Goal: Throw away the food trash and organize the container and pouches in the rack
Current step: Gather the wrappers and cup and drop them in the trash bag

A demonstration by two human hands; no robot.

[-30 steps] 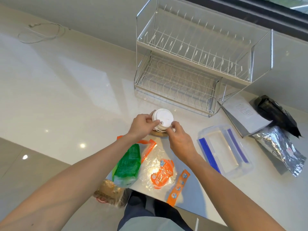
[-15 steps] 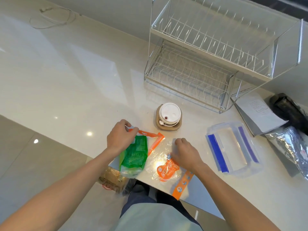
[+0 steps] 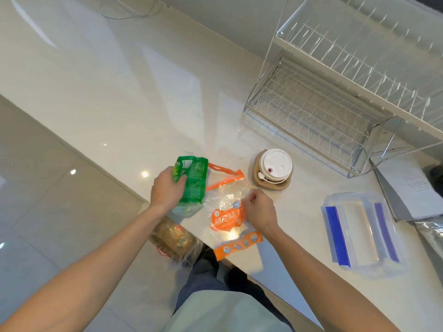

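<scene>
Food trash is being gathered at the near edge of the pale surface [image 3: 115, 92]: a green wrapper [image 3: 193, 182] is gripped by the left hand [image 3: 166, 188], fingers curled around its near side, and appears lifted off the surface. The right hand [image 3: 257, 210] is closed in a loose fist, and a corner of the clear orange-printed pouch [image 3: 226, 218] seems to be pinched between thumb and fingers, though the contact itself cannot be made out. An orange zip strip [image 3: 224, 173] lies just beyond the wrapper. A white-lidded cup [image 3: 275, 167] stands on a tan sleeve near the wire rack [image 3: 335, 104], whose two tiers hold nothing. The clear container with blue clips [image 3: 359, 232] lies well to the right, beside a grey pouch [image 3: 407, 188]. A bagged brown item [image 3: 172, 238] hangs below the surface edge.

For this step, the wrapper is best kept squeezed firmly so that nothing spills from it, and carried clear of the pouch before being dropped in the bin, which is not in view. The pouch should be held flat by its corner while the wrapper is drawn away, so that it is not dragged off the edge. The cup should be given a wide berth
</scene>
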